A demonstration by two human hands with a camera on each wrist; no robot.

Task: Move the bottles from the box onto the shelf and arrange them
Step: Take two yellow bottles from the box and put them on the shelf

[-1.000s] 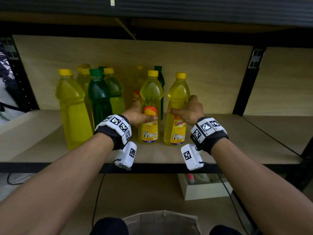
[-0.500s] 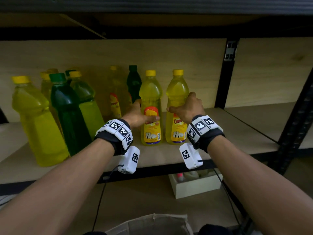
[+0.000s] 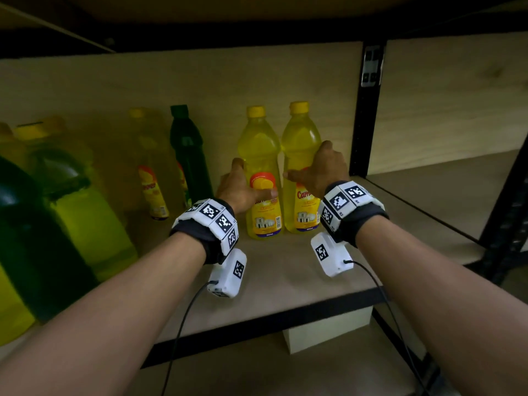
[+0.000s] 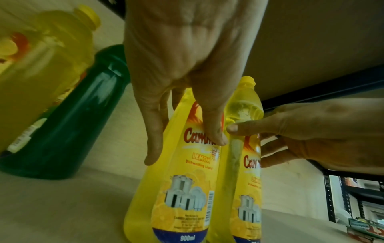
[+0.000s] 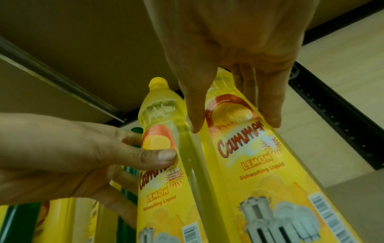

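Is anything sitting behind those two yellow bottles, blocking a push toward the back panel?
Nothing visible: the shelf board behind both yellow bottles looks bare up to the back panel. The green bottle stands off to their left.

Two yellow bottles (image 3: 285, 167) carry yellow labels with red lettering and blue bands. At nine o'clock stands a dark green bottle (image 3: 187, 155). The wrist bands (image 3: 213, 221) bear black-and-white square patterns.

Both hands have pushed the two yellow bottles deeper on the shelf (image 3: 285, 270): the left hand (image 3: 240, 190) its bottle (image 3: 261, 155), the right hand (image 3: 320, 170) its bottle (image 3: 300, 144).
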